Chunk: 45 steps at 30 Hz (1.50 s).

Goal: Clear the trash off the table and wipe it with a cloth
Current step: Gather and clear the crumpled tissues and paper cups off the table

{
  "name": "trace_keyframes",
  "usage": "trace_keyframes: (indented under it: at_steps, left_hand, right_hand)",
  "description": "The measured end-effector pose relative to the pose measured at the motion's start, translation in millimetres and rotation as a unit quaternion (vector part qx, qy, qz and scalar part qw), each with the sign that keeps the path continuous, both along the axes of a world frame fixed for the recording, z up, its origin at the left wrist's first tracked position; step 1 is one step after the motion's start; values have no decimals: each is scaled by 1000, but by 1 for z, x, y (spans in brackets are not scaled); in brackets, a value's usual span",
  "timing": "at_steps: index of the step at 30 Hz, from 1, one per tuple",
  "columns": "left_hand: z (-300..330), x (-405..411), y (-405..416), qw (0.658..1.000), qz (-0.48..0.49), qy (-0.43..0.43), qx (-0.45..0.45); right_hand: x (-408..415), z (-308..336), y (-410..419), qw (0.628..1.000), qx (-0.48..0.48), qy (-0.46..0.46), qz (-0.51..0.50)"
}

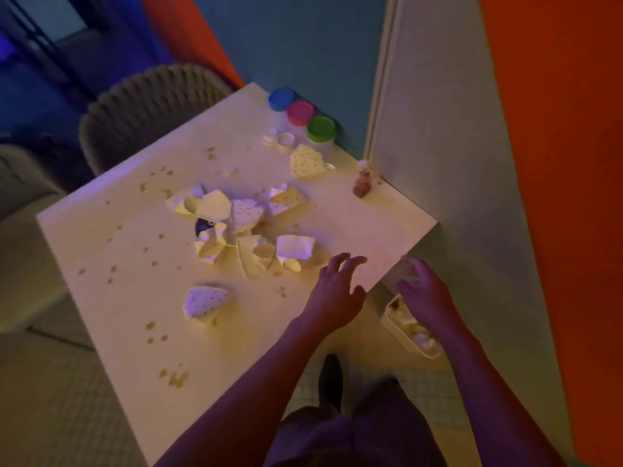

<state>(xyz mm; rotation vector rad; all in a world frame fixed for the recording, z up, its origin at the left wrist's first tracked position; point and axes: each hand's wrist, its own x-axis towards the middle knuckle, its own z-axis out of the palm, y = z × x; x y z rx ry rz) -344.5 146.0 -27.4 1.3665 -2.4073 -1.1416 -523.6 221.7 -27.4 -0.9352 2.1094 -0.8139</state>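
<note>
Both hands empty, fingers spread: left hand point(332, 291) above the table point(118, 230) edge, right hand point(426, 294) off it. Crumpled paper trash point(242, 230) lies mid-table, uncleared; no cloth apparent in dim light. Next: gather trash.

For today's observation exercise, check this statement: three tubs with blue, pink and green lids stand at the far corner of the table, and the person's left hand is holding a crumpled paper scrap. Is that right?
Not quite. The head view shows the left hand open above the table, fingers spread, holding nothing. The three tubs with blue, pink and green lids do stand at the far corner.
</note>
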Motion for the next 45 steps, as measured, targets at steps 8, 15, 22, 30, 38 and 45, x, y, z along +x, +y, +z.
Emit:
trace_keyframes:
  at_steps: [8, 15, 22, 30, 38, 45]
  left_hand:
    - [4, 80, -22, 986, 165, -23, -8]
    - [0, 120, -26, 951, 302, -59, 25]
    - [-6, 124, -43, 918, 385, -86, 44]
    - [-15, 113, -80, 892, 436, -93, 69]
    - [-35, 106, -126, 867, 467, -124, 120]
    - [-47, 101, -136, 863, 466, -152, 121]
  right_hand:
    - [56, 1, -78, 987, 25, 0, 160]
    - [83, -12, -123, 965, 87, 19, 248]
    - [92, -23, -155, 948, 121, 22, 294]
    - [95, -39, -184, 932, 157, 69, 320]
    - [105, -56, -206, 929, 177, 112, 305]
    - [113, -62, -213, 926, 165, 151, 305]
